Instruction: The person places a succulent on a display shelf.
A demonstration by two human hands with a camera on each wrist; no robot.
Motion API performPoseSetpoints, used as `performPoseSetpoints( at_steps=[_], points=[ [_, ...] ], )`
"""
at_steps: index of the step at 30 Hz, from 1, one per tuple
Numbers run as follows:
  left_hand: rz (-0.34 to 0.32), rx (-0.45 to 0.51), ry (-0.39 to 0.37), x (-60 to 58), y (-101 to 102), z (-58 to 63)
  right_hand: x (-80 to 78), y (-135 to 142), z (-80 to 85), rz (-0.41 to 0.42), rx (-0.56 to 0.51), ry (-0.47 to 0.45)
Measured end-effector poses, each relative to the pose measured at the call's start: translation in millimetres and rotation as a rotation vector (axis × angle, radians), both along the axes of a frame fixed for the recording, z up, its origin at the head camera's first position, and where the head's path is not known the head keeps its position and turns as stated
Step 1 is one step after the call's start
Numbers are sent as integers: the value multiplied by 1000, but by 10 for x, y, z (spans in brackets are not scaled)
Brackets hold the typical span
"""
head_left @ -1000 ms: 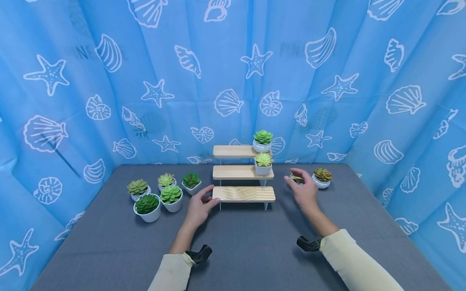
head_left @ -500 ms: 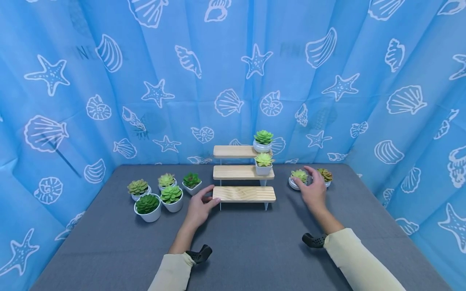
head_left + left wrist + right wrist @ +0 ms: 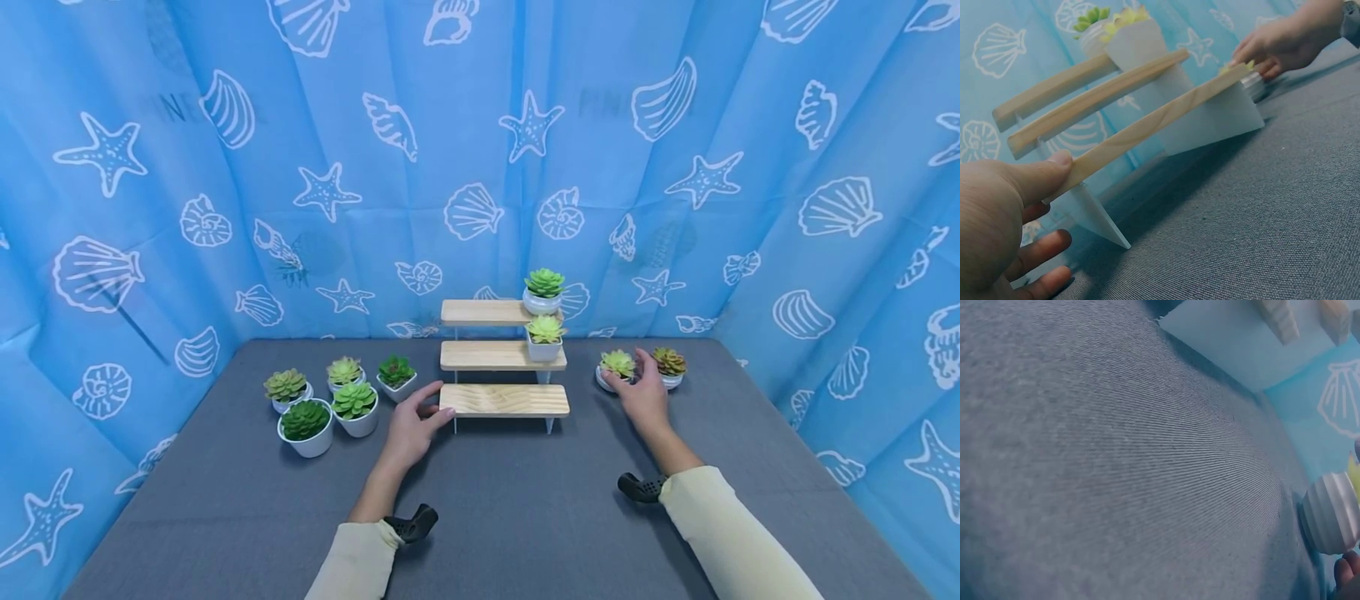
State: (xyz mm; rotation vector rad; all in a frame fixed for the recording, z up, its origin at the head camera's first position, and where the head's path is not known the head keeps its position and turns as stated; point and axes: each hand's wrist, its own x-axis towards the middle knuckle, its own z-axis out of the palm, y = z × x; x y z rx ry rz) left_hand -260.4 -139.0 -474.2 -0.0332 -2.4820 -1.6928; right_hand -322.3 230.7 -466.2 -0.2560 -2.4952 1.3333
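Observation:
My left hand (image 3: 408, 433) holds the left end of the lowest step of a three-tier wooden display stand (image 3: 495, 402). In the left wrist view the thumb (image 3: 1047, 177) lies along that step's edge, with other fingers below it. Right of the stand, my right hand (image 3: 648, 402) has thumb and fingers around a yellow-green potted succulent (image 3: 618, 364). Its ribbed white pot (image 3: 1330, 515) stands on the table in the right wrist view, fingertips (image 3: 1342, 572) at its side. Two potted succulents stand at the stand's right: a green one (image 3: 544, 283) on top, a lighter one (image 3: 545, 330) on the middle step.
Just beyond the right hand stands a reddish-green succulent (image 3: 669, 363) in a white pot. Several potted succulents cluster on the left of the grey-covered table (image 3: 495, 517), among them a dark green one (image 3: 305, 421). A blue shell-patterned curtain (image 3: 420, 167) hangs behind and around.
My right hand first moved right, off the yellow-green succulent and uncovering it, then came slightly back left around its pot. My left hand has stayed at the stand.

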Motion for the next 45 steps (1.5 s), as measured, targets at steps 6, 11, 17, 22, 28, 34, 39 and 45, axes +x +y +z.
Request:
performPoseSetpoints(
  at_steps=[6, 11, 17, 22, 28, 34, 39, 45],
  points=[
    [-5, -1, -2, 6, 0, -4, -51, 20, -41, 2, 30, -97],
    [-3, 7, 0, 2, 4, -6, -84, 32, -85, -3, 58, -115],
    [-2, 6, 9, 1, 3, -10, -103, 26, -108, -19, 56, -105],
    [0, 9, 0, 0, 12, -3, -98, 16, -108, -31, 53, -102],
    [-3, 10, 1, 1, 8, -3, -61, 19, -96, -35, 51, -94],
    [-3, 9, 6, 3, 3, -8, -4, 22, -103, -22, 33, -105],
    [-8, 2, 21, -1, -14, -27, 72, -4, -74, 7, -5, -130],
    [-3, -1, 6, 2, -5, -21, 211, -44, -49, 20, -23, -147]
  ],
)
